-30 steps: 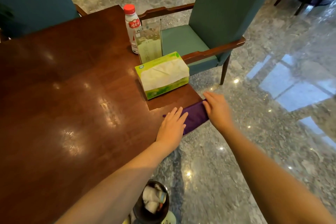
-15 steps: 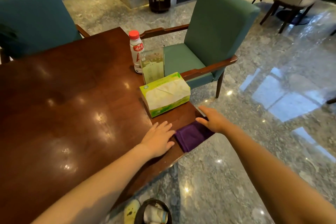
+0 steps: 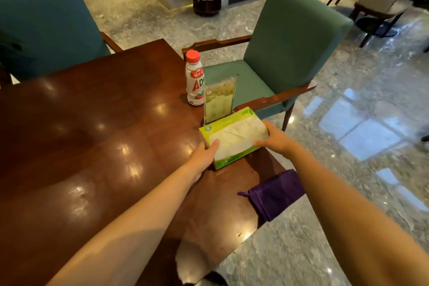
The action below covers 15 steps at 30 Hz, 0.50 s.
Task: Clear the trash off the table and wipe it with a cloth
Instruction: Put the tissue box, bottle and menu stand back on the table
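Both hands hold a green tissue box (image 3: 232, 138) at centre frame on a dark wooden desk (image 3: 92, 146). The left hand (image 3: 204, 155) has its grip closed on the box's near left corner, thumb on top. The right hand (image 3: 274, 138) clasps the box's right end. A folded purple cloth (image 3: 275, 194) lies lower right, overhanging the desk edge. Behind the box stand a clear sign holder (image 3: 219, 102) and a red-capped bottle (image 3: 195, 79). A green chair (image 3: 290, 53) sits upper right.
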### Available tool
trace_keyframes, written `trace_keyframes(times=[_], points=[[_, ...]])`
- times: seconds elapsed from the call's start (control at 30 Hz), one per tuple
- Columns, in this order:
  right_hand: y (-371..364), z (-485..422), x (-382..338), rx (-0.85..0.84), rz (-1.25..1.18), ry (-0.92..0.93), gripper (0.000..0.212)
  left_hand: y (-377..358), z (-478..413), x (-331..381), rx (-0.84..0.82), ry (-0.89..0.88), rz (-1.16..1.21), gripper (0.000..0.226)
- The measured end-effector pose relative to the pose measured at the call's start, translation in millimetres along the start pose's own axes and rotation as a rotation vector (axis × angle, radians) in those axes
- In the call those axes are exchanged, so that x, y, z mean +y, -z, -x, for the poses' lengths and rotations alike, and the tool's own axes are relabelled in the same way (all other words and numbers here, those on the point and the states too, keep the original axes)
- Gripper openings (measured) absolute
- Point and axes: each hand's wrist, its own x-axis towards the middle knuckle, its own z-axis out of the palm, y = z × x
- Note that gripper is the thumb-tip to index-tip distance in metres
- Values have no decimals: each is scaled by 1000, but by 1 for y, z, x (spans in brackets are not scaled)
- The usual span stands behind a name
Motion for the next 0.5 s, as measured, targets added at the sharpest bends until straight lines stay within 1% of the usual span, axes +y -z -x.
trace_keyframes(times=[0.13,0.2,0.27,0.37,0.43,0.5], points=[[-2,4,-2,64,-46,78,60,-4,-3,-9,-8,-26,135,45],[-3,7,-8,70,-57,139,57,1,2,-13,14,-33,197,42],[-7,14,-16,28,-65,195,57,11,8,-17,54,-76,269,38],[-19,20,-28,-54,-15,249,62,31,23,-19,88,-138,384,37],[-35,21,-40,-85,51,294,65,51,34,-27,110,-156,436,39],[-54,21,-58,-92,59,328,64,76,45,-39,148,-177,455,42]])
